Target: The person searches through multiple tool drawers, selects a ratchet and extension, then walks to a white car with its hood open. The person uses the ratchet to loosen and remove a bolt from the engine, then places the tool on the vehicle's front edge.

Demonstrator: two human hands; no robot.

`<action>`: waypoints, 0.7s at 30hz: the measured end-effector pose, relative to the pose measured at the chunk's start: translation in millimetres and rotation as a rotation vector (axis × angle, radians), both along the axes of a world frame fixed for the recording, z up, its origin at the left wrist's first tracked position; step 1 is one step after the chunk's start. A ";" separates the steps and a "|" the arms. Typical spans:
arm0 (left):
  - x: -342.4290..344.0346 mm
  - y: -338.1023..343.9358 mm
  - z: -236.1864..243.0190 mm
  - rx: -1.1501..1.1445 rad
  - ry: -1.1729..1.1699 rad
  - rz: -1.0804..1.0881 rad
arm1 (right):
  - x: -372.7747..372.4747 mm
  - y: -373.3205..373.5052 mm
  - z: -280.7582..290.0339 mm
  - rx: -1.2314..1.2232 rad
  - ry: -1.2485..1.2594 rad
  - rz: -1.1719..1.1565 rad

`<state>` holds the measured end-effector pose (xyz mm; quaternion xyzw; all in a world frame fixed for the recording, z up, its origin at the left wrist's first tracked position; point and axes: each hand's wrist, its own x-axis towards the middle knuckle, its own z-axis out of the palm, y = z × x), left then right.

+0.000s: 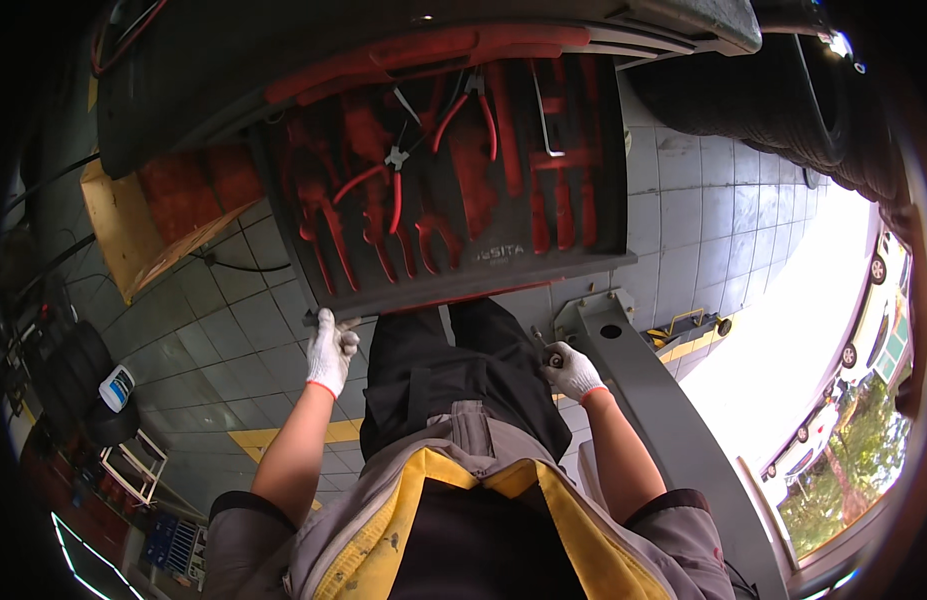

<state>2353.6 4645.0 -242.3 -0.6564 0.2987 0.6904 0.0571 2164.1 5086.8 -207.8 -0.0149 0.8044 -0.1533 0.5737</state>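
Note:
A drawer [453, 285] stands pulled out in front of me, with a dark insert and red tool-shaped recesses. Two pairs of red-handled pliers [395, 160] lie in it, with an L-shaped metal rod [545, 115] at the right. My left hand [330, 352], in a white glove, is closed at the drawer's front left corner, thumb up against the edge. A short pale piece shows beside its fingers; I cannot make out what it is. Away from the drawer, my gloved right hand [573, 370] is closed around a small metal tool [554, 359] with a round, dark end.
A grey metal beam [633, 390] runs along my right side. Stacked tires [763, 110] stand at the far right. An open cardboard box [118, 225] sits left of the drawer. More tires [68, 370] and a white bucket [116, 388] are at the far left.

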 end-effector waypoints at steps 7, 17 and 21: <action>6.1 -6.8 -15.9 0.035 0.014 0.252 | -16.6 -15.8 5.9 -0.059 0.001 -0.046; -193.6 -146.7 -4.1 0.129 0.332 0.134 | -34.3 -18.1 45.4 -0.084 0.141 -0.018; -262.7 -177.8 22.6 -0.029 0.639 0.358 | -30.4 -0.7 54.6 -0.066 0.127 -0.138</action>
